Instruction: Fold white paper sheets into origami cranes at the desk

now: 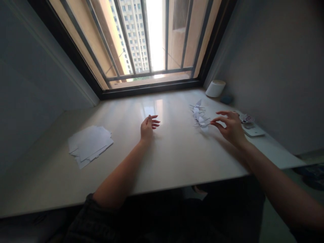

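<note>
My left hand [148,126] rests on the pale table [162,158] near its middle, fingers loosely curled and apart, holding nothing. My right hand [229,126] reaches toward a row of small folded white paper cranes [199,116] at the right; its thumb and forefinger tips touch the wing of the nearest crane [204,124]. The other fingers are spread. A loose stack of white paper sheets [88,145] lies on the left part of the table, away from both hands.
A white cylindrical container [215,88] stands at the back right corner beside a small dark round object [226,99]. A white flat device with a sticker-like item [250,125] lies by the right wall. A barred window [152,44] is behind the table.
</note>
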Available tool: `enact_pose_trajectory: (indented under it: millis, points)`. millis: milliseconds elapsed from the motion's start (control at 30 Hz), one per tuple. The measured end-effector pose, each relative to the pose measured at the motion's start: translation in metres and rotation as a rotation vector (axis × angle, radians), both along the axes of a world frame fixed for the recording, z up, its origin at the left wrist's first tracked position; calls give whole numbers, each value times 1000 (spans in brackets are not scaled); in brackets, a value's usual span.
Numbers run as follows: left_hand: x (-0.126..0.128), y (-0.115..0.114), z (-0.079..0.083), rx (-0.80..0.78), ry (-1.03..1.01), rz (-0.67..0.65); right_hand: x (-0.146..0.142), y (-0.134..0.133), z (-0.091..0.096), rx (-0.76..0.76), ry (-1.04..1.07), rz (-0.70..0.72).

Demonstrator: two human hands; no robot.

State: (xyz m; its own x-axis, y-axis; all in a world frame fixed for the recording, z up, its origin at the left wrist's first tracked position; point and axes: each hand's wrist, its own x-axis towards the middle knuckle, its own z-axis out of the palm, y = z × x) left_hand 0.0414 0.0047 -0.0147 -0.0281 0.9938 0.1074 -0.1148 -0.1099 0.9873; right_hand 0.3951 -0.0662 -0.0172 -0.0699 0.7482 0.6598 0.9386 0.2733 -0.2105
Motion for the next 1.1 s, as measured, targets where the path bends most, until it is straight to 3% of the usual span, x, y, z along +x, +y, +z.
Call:
enact_pose_trajectory:
  millis: [300, 700, 967, 1100]
  points:
    - [0, -2, 0, -12, 12, -31, 13, 24, -11, -45, -105, 0]
    - [0, -2, 1, -38, 43, -55, 9, 33, -14, -62, -83, -63]
    - [1, -4, 2, -43, 42, -63, 4, 28, -10, -42, -3, -27]
    - [1, -5, 4, -48, 43, -56, -3, 28, 3, -21, 87, -26]
